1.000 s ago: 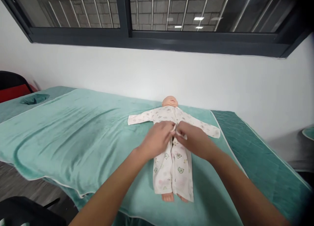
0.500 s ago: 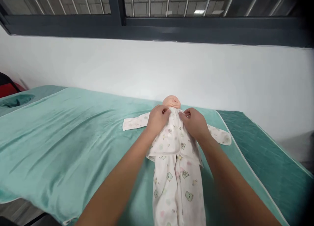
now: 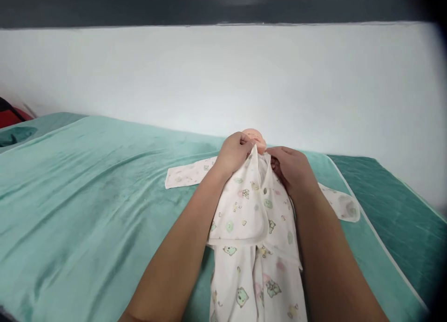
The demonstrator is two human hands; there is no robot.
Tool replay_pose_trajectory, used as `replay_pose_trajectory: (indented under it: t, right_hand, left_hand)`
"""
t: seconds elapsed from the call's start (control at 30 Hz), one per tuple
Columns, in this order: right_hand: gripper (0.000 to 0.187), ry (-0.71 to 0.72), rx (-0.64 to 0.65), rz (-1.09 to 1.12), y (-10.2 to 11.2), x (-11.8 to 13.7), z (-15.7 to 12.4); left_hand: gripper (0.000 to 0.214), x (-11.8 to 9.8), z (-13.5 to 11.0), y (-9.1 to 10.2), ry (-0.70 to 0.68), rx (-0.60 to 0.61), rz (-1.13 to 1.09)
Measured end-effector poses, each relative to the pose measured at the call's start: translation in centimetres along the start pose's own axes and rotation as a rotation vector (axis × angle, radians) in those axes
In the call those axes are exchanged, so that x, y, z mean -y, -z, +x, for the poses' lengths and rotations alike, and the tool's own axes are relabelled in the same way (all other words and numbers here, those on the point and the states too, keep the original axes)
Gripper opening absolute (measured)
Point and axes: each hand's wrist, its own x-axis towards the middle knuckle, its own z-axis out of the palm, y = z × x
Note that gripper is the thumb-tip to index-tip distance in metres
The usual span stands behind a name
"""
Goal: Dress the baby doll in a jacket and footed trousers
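Note:
A baby doll point(image 3: 256, 136) lies on its back, dressed in a white baby shirt point(image 3: 244, 210) printed with small animals and in matching trousers point(image 3: 240, 284). My left hand point(image 3: 234, 153) pinches the left front edge of the shirt near the neck and holds it up to a peak. On the other side of the neck, my right hand point(image 3: 289, 168) is closed on the right front edge. Between them the collar parts in a V, with one snap visible below it. Both sleeves stretch outward on the cloth. My hands partly hide the doll's head and shoulders.
A light green cloth point(image 3: 104, 196) covers the surface under the doll. Darker green fabric point(image 3: 394, 210) shows at the right. Behind stands a white wall point(image 3: 209, 79) below a dark window frame point(image 3: 244, 7). Something red and black point(image 3: 14, 114) sits at the far left.
My hands have lifted the shirt's front edges at the neck, and the collar now stands up and parts. The view has tilted down and come closer to the doll.

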Motion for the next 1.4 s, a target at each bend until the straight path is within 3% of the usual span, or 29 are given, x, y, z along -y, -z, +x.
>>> replay_pose_trajectory:
  t: [0.33,0.47,0.87,1.23,1.4]
  right_hand:
    - [0.024,0.104,-0.017,0.106,-1.0,-0.5,-0.9]
    - [0.024,0.174,-0.036,0.041,-1.1,-0.3,-1.1]
    - [0.021,0.209,0.058,-0.115,-0.9,-0.2,-1.1]
    - [0.023,0.147,0.125,-0.298,-0.8,0.3,-1.4]
    - [0.028,0.149,0.137,-0.300,-0.8,0.3,-1.6]
  left_hand:
    - [0.010,1.4,-0.7,0.1,-0.005,0.014,-0.065]
    - [0.011,1.3,-1.0,0.3,-0.039,0.023,-0.044]
    - [0.013,2.0,-1.3,0.4,-0.050,0.056,-0.128]
    - [0.021,1.0,-1.8,0.5,0.091,0.063,-0.168]
    - [0.023,0.4,-2.2,0.6,0.170,0.054,-0.294]
